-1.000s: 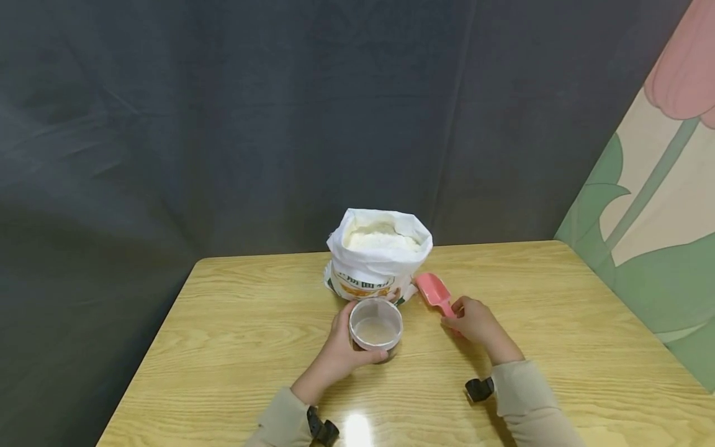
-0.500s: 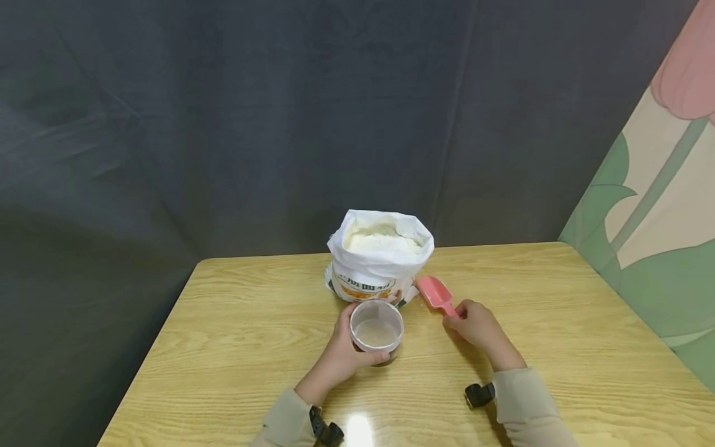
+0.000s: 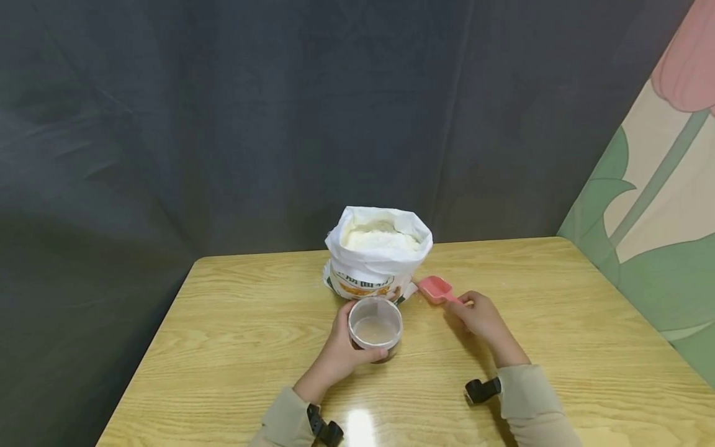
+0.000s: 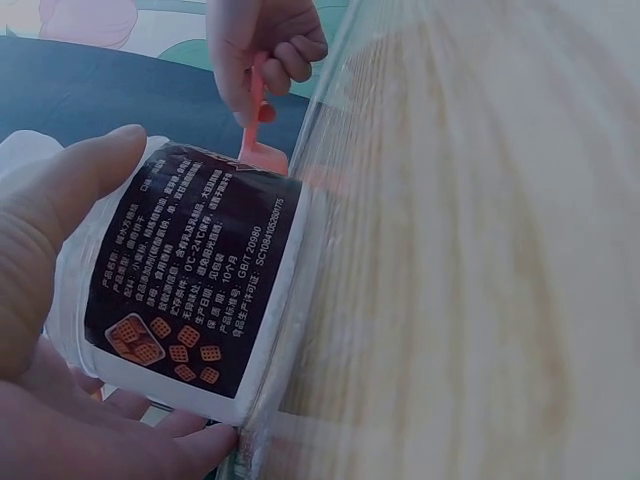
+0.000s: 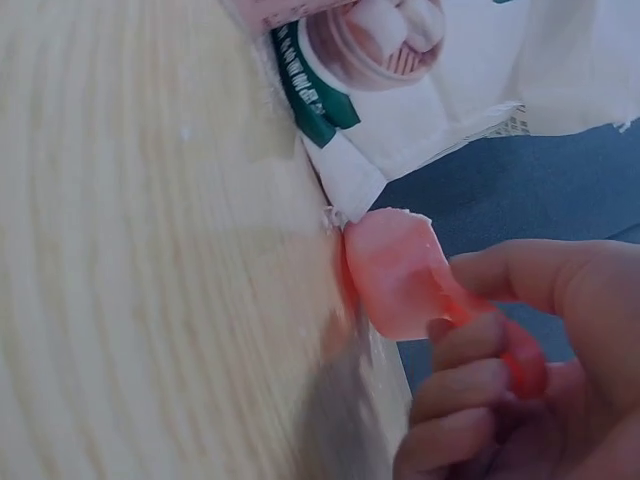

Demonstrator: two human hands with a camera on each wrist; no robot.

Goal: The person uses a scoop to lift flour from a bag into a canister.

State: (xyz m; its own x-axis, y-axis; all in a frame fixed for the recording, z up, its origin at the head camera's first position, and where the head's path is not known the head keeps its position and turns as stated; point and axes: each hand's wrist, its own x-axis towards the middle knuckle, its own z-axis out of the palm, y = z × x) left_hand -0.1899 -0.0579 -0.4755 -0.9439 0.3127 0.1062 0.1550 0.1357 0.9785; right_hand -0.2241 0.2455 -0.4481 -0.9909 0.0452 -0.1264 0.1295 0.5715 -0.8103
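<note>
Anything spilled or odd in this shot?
Nothing major: the bag and tub look upright. Minor oddity: a tiny pale speck on the tabletop near the bag in the right wrist view, possibly spilled, but too small to identify.

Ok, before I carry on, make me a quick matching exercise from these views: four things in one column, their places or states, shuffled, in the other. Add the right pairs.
Things
1. Scoop
2. Tub
3. Bag
4. Curtain

Places or states
A. Dark, hanging behind the table
B. Open at the top, pale powder inside
C. Pink, held in the right hand
D. Held in the left hand

Right pairs: 1-C, 2-D, 3-B, 4-A
</note>
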